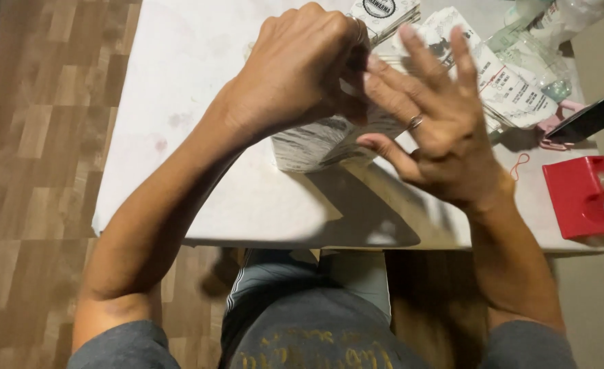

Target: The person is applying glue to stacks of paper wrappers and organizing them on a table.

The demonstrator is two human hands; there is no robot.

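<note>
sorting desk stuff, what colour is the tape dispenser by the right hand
Red tape dispenser, beside the right hand, seen in the head view.

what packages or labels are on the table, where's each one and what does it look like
Stack of packets: table middle, under both hands; white with dense black print, blocky.
Fanned packets: right of the hands; flat, white with black print, clear edges.
Packet with round label: top edge, behind the left hand; white, black ring.
Clear bags: top right corner; crumpled, see-through.

Stack of white printed paper packets [316, 140], lying flat, pinched at its upper edge under left hand [295, 68], just left of spread right hand [445, 130].
</note>
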